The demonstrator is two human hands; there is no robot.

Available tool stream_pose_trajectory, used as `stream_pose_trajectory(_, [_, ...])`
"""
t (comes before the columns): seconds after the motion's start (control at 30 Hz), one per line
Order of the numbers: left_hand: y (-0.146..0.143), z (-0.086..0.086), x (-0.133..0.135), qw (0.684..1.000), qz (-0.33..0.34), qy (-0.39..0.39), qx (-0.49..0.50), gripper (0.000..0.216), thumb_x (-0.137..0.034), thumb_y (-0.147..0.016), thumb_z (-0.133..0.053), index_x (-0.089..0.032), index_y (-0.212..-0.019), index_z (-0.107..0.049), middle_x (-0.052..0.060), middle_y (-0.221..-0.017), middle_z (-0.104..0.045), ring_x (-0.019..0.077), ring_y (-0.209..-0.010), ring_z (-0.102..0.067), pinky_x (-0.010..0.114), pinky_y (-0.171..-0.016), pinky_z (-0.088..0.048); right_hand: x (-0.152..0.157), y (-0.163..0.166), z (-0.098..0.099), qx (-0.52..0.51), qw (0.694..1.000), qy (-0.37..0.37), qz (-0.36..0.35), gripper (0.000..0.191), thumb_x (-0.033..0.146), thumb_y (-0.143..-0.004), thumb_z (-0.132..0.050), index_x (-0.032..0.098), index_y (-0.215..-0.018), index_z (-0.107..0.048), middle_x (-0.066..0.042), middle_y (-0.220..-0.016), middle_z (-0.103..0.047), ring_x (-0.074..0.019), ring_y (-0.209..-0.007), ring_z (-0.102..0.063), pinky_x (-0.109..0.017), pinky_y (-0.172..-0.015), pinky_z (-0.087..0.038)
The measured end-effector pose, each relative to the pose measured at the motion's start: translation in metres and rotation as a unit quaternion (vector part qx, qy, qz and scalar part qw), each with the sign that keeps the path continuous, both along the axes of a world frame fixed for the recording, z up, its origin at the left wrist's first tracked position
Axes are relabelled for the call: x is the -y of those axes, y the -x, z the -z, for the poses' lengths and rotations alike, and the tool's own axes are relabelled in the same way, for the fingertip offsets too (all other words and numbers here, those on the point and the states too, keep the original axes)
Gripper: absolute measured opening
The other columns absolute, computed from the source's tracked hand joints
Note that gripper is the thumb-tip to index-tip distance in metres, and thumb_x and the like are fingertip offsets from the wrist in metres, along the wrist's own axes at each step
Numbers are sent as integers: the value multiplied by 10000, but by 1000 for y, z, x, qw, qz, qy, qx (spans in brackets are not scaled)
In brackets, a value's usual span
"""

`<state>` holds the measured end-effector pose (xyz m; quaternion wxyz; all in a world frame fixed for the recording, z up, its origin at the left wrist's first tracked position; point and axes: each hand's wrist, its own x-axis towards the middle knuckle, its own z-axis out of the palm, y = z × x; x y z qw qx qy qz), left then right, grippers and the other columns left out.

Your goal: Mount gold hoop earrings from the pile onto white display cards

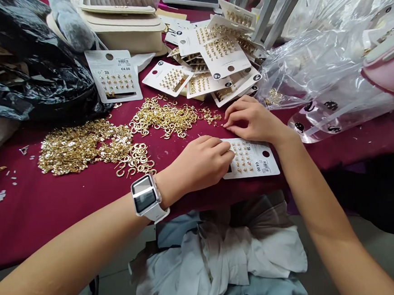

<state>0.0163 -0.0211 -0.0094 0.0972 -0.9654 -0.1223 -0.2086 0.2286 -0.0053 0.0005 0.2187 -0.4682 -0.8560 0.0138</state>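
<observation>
A white earring card (256,160) with rows of small gold studs lies at the near edge of the dark red tabletop (51,204). My left hand (203,160), a white smartwatch on its wrist, rests on the card's left end with fingers curled in a pinch over the studs. My right hand (251,118) lies just behind the card, fingertips pressed together on the cloth beside a few loose gold studs (211,116); what they pinch is too small to make out.
Heaps of gold hoop earrings (164,118) and gold pieces (77,148) cover the left middle. A stack of filled cards (217,59) sits behind, a single card (114,76) to its left. Black plastic bag (30,65) at left, clear bags (327,64) at right.
</observation>
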Motion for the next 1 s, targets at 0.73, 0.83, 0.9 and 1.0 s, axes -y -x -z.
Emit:
stream_pose_trajectory(0.73, [-6,0,1,997,-47,65,-5,255,-246,-921,-426,-160,-807,-637,34,-827,-679,202,-827,-624,321,-737,-446,66,18,-10,-201,974,7,105,66,297,-831,-630,244,-802,-656,-51,-971,-637,-218,-971,-599,-386,-868,-501])
stream_pose_trajectory(0.83, [-8,0,1,995,-53,87,-16,240,-239,-912,-435,-156,-838,-648,42,-837,-680,216,-852,-626,326,-741,-463,88,26,7,-222,964,8,145,30,262,-809,-650,243,-791,-662,-58,-983,-619,-216,-987,-595,-388,-902,-498])
stream_pose_trajectory(0.9, [-8,-1,1,993,-52,102,-19,241,-226,-905,-433,-153,-840,-653,52,-848,-681,221,-868,-622,330,-759,-472,91,29,16,-228,960,16,160,30,266,-798,-654,244,-781,-666,-58,-985,-616,-220,-984,-597,-396,-905,-501])
stream_pose_trajectory(1.0, [-7,-3,1,992,-47,120,-17,253,-217,-896,-431,-152,-810,-660,61,-844,-683,225,-874,-615,336,-777,-482,87,30,22,-234,959,38,157,43,285,-786,-661,247,-766,-666,-53,-993,-618,-225,-988,-597,-404,-916,-500])
